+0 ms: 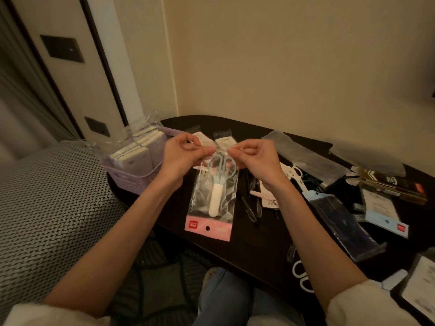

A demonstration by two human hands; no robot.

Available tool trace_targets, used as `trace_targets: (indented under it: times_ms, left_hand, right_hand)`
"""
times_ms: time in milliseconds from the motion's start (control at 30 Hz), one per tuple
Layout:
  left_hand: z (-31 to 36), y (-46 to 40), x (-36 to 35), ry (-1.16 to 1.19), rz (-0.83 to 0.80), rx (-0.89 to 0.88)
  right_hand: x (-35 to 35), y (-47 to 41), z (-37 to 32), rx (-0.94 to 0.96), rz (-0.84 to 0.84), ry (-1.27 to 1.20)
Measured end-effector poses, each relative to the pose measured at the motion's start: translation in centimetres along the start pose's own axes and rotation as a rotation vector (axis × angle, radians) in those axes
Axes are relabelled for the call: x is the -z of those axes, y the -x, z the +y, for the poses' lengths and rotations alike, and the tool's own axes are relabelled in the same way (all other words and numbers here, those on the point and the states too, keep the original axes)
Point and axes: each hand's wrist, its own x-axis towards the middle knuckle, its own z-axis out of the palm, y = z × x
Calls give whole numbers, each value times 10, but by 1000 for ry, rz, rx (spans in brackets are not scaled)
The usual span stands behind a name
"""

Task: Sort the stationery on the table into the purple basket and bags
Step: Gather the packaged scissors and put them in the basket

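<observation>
A clear plastic bag with a pink header card is held up over the dark table, its open end uppermost and pinched between thumb and fingertips of the left hand and the right hand. Pale blue scissors with a white blade cover are seen inside it, handles toward the opening. The bag appears to be in the course of being sealed or smoothed shut, though whether the flap is already closed cannot be told.

The task is judged to be partly done. The purple basket, at the table's left end just beside the left wrist, is already filled with a row of white flat packs in clear wrapping. Much is left: loose black pens lie just right of the held bag, white scissors lie further right, another white pair hangs over the near table edge, and a dark blue packet, a light blue carded pack and a dark box are scattered on the right side. Empty clear bags lie toward the wall.

The basket's free room looks scant, and the pens lie close under the bag, so they could be knocked when it is set down
</observation>
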Motion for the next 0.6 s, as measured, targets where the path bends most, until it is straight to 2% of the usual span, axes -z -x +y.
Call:
trace_targets:
  times_ms: [67, 100, 233, 300, 400, 600]
  left_hand:
    - [0, 1, 10, 59, 4, 79]
    - [0, 2, 16, 70, -47, 129]
    - [-8, 8, 40, -19, -395, 377]
    - [-9, 8, 49, -34, -497, 415]
    - [1, -1, 70, -138, -512, 341]
    - [34, -40, 100, -781, -246, -101]
  right_hand:
    - [-8, -8, -3, 23, 6, -17]
    - [-12, -12, -5, 32, 0, -38]
    - [-29, -25, -13, 53, -44, -118]
    - [-40, -33, -15, 70, -58, -135]
    - [-52, -52, -17, 90, -102, -132]
    - [-76, -101, -35, 111, -208, -36]
